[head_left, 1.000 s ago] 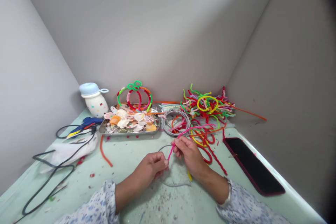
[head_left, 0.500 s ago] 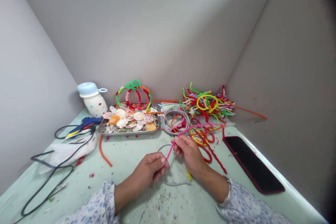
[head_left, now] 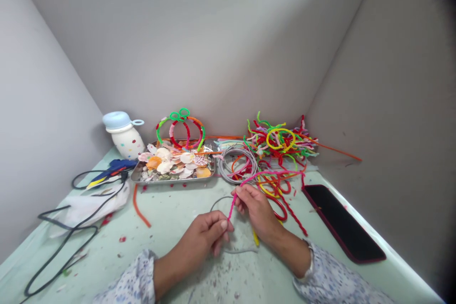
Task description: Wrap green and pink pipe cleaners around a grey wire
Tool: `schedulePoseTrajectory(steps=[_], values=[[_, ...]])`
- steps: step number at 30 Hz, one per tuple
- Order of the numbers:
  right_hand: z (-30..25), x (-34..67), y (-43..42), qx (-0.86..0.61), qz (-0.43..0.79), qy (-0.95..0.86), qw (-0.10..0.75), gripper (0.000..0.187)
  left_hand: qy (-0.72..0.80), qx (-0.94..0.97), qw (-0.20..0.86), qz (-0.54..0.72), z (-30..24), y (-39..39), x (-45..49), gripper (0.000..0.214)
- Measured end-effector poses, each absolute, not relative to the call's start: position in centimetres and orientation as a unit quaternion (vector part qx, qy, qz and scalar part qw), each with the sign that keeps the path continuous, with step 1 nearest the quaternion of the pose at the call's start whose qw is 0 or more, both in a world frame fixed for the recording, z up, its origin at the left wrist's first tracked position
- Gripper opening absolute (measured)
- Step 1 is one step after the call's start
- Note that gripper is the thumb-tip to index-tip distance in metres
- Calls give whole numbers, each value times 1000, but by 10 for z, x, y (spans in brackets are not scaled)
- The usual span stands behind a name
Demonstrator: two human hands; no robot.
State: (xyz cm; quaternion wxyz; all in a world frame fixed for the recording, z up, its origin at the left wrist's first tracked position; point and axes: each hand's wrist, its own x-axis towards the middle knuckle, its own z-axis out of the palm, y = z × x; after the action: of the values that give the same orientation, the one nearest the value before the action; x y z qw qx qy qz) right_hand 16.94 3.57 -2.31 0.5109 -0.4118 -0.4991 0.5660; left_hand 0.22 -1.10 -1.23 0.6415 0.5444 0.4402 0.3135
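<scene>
A bright pink pipe cleaner (head_left: 232, 207) runs between my two hands, its near part looking twisted. My left hand (head_left: 210, 231) pinches its lower end between thumb and forefinger. Just above and to the right, my right hand (head_left: 254, 204) is closed on it higher up, and the free length trails away to the right across the table. A thin grey wire (head_left: 215, 201) curves behind and below my hands. Under my right hand a yellow pipe cleaner end (head_left: 255, 237) pokes out. Behind the hands lies a coil of grey wire (head_left: 221, 171).
A metal tray (head_left: 174, 181) of shells stands at the back, with pipe cleaner hoops (head_left: 171, 132) on it. Colourful pipe cleaners (head_left: 285, 145) pile at back right. Around are a phone (head_left: 344, 223), a white bottle (head_left: 127, 141), a black cable (head_left: 67, 242) and an orange strip (head_left: 140, 206).
My left hand has shifted slightly right and down, still pinching the pink pipe cleaner, whose section between the hands now stands steeper. My right hand is nearly unmoved.
</scene>
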Motion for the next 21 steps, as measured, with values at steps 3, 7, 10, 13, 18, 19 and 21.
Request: schedulePoseTrajectory(steps=[3,7,10,13,18,19,21], values=[[-23,169,36,-409,568,-497,513,33,425,509,671,333,-12,-7,1,38],[-22,169,36,-412,570,-496,509,32,423,483,688,339,-9,-4,-1,34],[-22,169,35,-411,571,-493,512,31,440,475,691,321,-7,-4,0,29],[-21,169,35,-413,566,-486,522,31,461,461,687,319,-5,-5,3,31],[-22,168,35,-415,565,-463,542,31,474,468,657,353,-3,-7,7,36],[-23,168,35,-414,567,-458,546,31,477,468,648,365,-3,-7,7,36],[-25,167,35,-414,566,-451,552,31,481,458,638,389,-3,-7,7,34]])
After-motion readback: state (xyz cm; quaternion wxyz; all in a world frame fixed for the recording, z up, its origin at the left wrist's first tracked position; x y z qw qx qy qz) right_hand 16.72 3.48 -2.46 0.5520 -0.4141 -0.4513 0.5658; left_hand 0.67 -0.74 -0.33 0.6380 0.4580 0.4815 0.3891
